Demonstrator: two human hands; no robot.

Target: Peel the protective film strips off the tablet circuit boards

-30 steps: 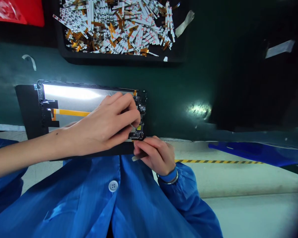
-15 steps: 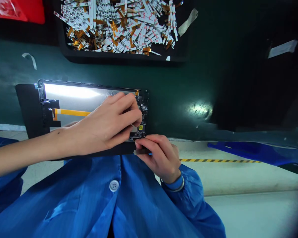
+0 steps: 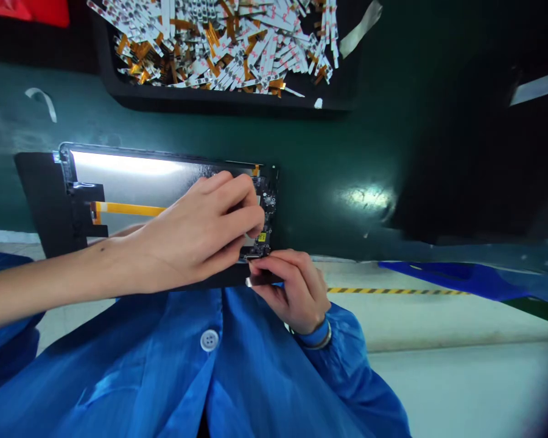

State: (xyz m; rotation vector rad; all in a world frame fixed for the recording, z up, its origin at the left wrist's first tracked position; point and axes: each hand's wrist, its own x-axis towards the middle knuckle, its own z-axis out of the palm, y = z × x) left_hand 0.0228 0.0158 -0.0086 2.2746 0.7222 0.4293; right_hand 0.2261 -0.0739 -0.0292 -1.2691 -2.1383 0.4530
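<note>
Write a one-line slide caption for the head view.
Left hand reaches over the circuit board of a display panel as right hand holds a slim dark tool at its lower edge.

The head-worn camera looks forward and down from above the person's chest, so the buttoned blue smock [image 3: 164,359] fills the near edge of the frame. It sits close over the left hand [image 3: 201,234] and right hand [image 3: 292,292], with the tablet panel [image 3: 128,188] just beyond them. The view faces across the green surface [image 3: 329,146] towards a black tray [image 3: 223,103], which the top edge cuts off.
</note>
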